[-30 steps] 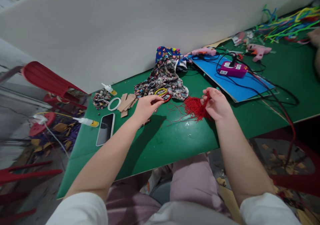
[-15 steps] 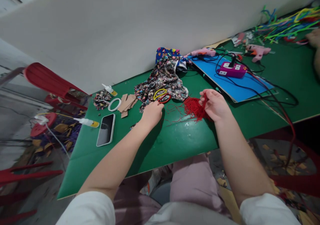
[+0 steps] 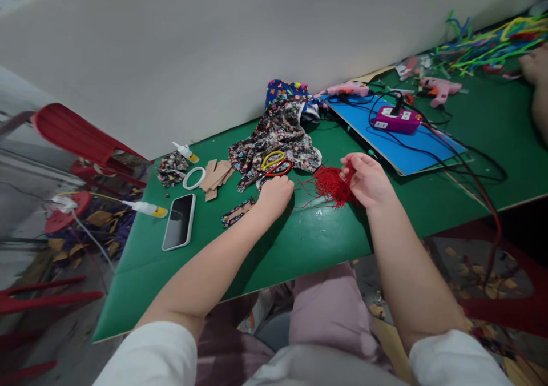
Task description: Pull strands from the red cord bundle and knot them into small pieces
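My right hand (image 3: 369, 181) is closed on a bundle of red yarn (image 3: 331, 185), pinching its right end above the green table (image 3: 317, 234). Loose red strands trail left from the bundle toward my left hand (image 3: 276, 196). That hand is closed, knuckles up, and whatever its fingertips hold is hidden. Just beyond it lie scissors (image 3: 278, 169) with yellow and red handles, partly on a dark floral cloth (image 3: 285, 132). Beside my left wrist rests a small floral-covered piece with a brown strip (image 3: 237, 212).
At the left are a phone (image 3: 178, 221), a white ring (image 3: 194, 178), cardboard strips (image 3: 217, 176) and glue bottles (image 3: 148, 209). A purple power strip (image 3: 397, 120) sits on a blue folder (image 3: 411, 152) among cables. Another person's hand (image 3: 535, 66) is at the far right, near pink glue guns (image 3: 440, 88).
My left hand has moved right and slightly toward me, away from the scissors, uncovering the small floral piece. My right hand stays on the red yarn.
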The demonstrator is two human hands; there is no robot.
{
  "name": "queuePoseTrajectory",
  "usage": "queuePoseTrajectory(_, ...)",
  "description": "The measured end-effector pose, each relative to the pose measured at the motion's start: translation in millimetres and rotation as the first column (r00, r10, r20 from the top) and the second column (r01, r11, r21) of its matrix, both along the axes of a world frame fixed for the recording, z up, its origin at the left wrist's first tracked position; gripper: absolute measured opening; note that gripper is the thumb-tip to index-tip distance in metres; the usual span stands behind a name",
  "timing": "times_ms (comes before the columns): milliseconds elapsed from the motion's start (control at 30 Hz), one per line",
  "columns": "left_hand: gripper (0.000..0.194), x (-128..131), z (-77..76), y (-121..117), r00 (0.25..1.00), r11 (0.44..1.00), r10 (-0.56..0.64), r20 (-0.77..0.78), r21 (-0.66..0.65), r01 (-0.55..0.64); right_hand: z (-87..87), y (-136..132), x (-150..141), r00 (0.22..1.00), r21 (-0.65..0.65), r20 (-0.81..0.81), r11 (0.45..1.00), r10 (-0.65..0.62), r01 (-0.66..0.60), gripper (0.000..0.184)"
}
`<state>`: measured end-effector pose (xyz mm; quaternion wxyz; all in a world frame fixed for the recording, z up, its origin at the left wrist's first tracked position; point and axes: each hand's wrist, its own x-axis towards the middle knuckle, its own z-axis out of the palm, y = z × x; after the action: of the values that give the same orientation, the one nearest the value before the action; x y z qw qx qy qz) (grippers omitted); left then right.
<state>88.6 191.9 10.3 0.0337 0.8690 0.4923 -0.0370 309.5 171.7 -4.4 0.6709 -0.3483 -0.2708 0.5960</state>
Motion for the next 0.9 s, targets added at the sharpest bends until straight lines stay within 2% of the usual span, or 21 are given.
queuePoseTrajectory(133,0.018,-5.9,8.8,4.4,0.989,0.99,0.083,0.124,-0.127,-0.068,-0.7,-1.5,-1.6,0.996,0.032,0.085,0.999,-0.032,0.03,0.023)
queuePoseTrajectory(233,0.018,-11.6,22.5,3.2,0.963,0.96,0.127,0.236,-0.273,-0.06,2.8,-5.1,-10.1,0.968,0.08,0.249,0.996,0.008,-0.029,0.016)
queuePoseTrajectory(300,0.016,-13.0,34.0,1.3,0.898,0.897,0.242,0.368,-0.438,-0.062,8.2,-7.0,-19.8,0.916,0.093,0.39,0.986,0.091,-0.138,0.011)
queuePoseTrajectory(367,0.012,-12.9,44.8,0.2,0.796,0.806,0.381,0.47,-0.591,-0.037,15.1,-6.4,-31.3,0.817,0.088,0.55,0.961,0.171,-0.261,0.008)
queuePoseTrajectory(433,0.01,-12.6,52.7,0.6,0.729,0.748,0.452,0.515,-0.664,0.005,21.3,-2.5,-42.4,0.698,0.101,0.686,0.922,0.206,-0.373,0.007)
queuePoseTrajectory(500,0.01,-12.8,56.8,2.1,0.687,0.713,0.491,0.536,-0.7,0.036,25.1,4.1,-51.8,0.624,0.129,0.752,0.881,0.212,-0.455,0.008)
queuePoseTrajectory(667,0.012,-16.2,53.5,6.2,0.57,0.626,0.608,0.553,-0.775,0.086,24.8,16.7,-64.7,0.58,0.072,0.785,0.897,0.218,-0.435,0.009)
queuePoseTrajectory(767,0.011,-21.1,46.4,11.2,0.57,0.631,0.611,0.549,-0.773,0.069,21.8,17.1,-65.6,0.599,0.019,0.749,0.895,0.283,-0.446,0.01)
queuePoseTrajectory(833,0.01,-25.7,39.9,15.7,0.564,0.702,0.594,0.574,-0.712,-0.015,18.6,17.4,-63.0,0.643,-0.006,0.708,0.913,0.293,-0.409,0.011)
queuePoseTrajectory(900,0.011,-30.2,32.2,18.4,0.518,0.78,0.58,0.629,-0.612,-0.131,14.5,18.8,-59.2,0.714,-0.012,0.644,0.937,0.274,-0.349,0.011)
